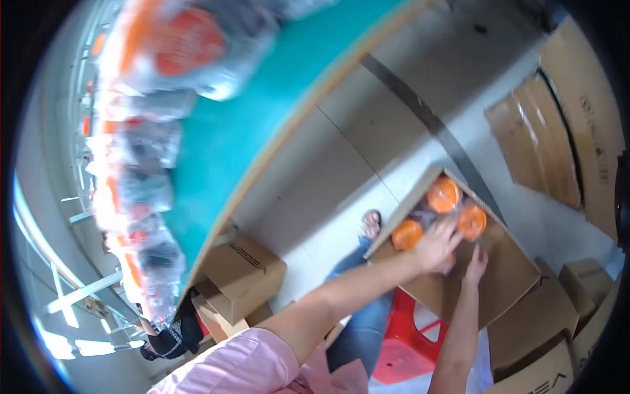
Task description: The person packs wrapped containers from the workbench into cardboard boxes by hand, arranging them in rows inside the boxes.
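My left hand reaches over the inside of an open cardboard box, its fingers stretched out across several round orange-topped items. One orange top sits by the fingertips, another orange top lies in the box's far corner, and a third orange top is beside the wrist. Clear plastic seems to wrap them. A bit of orange also shows under the left palm. Inside the same box, my right hand is upright close to the items; its fingers are small and blurred, so its grip is unclear.
A green-topped table carries a row of plastic-wrapped orange and grey items. Cardboard boxes stand below it. A red stool is beside my leg. More cartons lie right. Another person is at lower left.
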Demonstrator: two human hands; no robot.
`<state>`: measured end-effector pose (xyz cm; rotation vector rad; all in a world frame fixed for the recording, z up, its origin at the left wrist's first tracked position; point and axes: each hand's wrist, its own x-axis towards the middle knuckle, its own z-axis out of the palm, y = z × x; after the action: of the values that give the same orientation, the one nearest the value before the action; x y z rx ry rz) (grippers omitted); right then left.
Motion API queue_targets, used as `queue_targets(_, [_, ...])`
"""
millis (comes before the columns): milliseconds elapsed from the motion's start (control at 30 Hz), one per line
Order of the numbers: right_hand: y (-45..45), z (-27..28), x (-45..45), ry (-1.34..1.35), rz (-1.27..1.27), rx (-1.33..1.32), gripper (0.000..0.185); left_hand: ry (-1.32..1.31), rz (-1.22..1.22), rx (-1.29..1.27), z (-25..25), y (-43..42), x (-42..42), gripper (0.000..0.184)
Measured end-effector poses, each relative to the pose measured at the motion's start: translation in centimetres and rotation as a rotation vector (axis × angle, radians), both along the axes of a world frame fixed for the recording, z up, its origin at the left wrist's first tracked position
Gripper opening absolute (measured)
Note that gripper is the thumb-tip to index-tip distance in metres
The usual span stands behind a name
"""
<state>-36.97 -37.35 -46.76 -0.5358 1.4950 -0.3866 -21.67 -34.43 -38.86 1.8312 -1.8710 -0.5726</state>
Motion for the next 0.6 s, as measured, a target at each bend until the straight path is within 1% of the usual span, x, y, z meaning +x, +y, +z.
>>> queue_targets(33, [1.5, 2.2, -0.5, -0.009, -0.004, -0.057, 0.066, 0.164, 0.052, 0.108, 5.3, 1.6, 0.9, 0.042])
queue_targets(67, [2.4, 4.5, -0.5, -0.003, -0.003, -0.113, 0.062, 0.199, -0.010, 0.323, 8.2, 4.2, 1.8, 0.041])
queue_targets(100, [4.2, 6.9, -0.8, 0.011, 0.008, -0.170, 0.057, 0.316, 0.021, 0.436, 10.3, 6.9, 2.9, 0.039])
queue_targets(133, [5.1, 9.3, 0.0, 0.030, 0.023, -0.220, 0.053, 0.401, 0.036, 0.503, 14.1, 9.0, 4.6, 0.041])
queue_targets(167, [5.7, 11.5, 0.4, 0.050, 0.045, -0.268, 0.048, 0.405, 0.062, 0.556, 16.6, 11.8, 6.1, 0.046])
queue_targets(200, [6.6, 13.4, 1.2, 0.061, 0.071, -0.318, 0.044, 0.336, 0.068, 0.498, 19.2, 14.7, 8.1, 0.045])
queue_targets(233, [7.1, 14.8, 2.1, 0.068, 0.099, -0.360, 0.040, 0.292, 0.112, 0.570, 22.4, 17.0, 10.3, 0.043])
queue_targets(267, [7.5, 15.9, 3.3, 0.074, 0.121, -0.402, 0.036, 0.175, 0.161, 0.641, 25.8, 19.4, 12.7, 0.043])
queue_targets(300, [7.2, 16.7, 4.4, 0.081, 0.138, -0.447, 0.032, 0.116, 0.282, 0.528, 27.6, 22.6, 14.9, 0.039])
queue_targets(333, [6.6, 19.2, 7.3, 0.027, 0.183, -0.519, 0.032, -0.073, 0.385, 0.410, 30.5, 24.9, 17.0, 0.031])
queue_targets(367, [6.3, 21.3, 11.0, -0.026, 0.224, -0.590, 0.032, -0.201, 0.552, 0.358, 33.4, 27.2, 19.4, 0.025])
queue_targets(400, [5.8, 25.5, 15.5, -0.126, 0.267, -0.581, 0.036, -0.289, 0.703, 0.310, 36.4, 28.9, 21.8, 0.026])
queue_targets(433, [5.8, 29.8, 19.6, -0.190, 0.383, -0.656, 0.039, -0.340, 0.898, 0.257, 40.1, 29.6, 23.2, 0.029])
queue_targets(467, [6.0, 34.1, 23.7, -0.251, 0.499, -0.731, 0.042, -0.395, 1.029, 0.084, 42.7, 31.0, 25.2, 0.033])
queue_targets(500, [6.4, 38.3, 28.0, -0.459, 0.589, -0.872, 0.047, -0.476, 1.088, -0.010, 44.5, 32.5, 26.9, 0.035])
queue_targets(533, [7.1, 41.8, 31.5, -0.535, 0.730, -0.969, 0.054, -0.557, 1.148, -0.100, 45.7, 34.2, 28.5, 0.037])
queue_targets(567, [8.0, 44.6, 35.1, -0.607, 0.878, -1.168, 0.058, -0.466, 1.217, -0.033, 46.4, 36.2, 29.8, 0.043])
queue_targets(600, [9.1, 46.9, 38.5, -0.680, 1.028, -1.361, 0.062, -0.440, 1.240, -0.009, 46.7, 37.0, 30.8, 0.051])
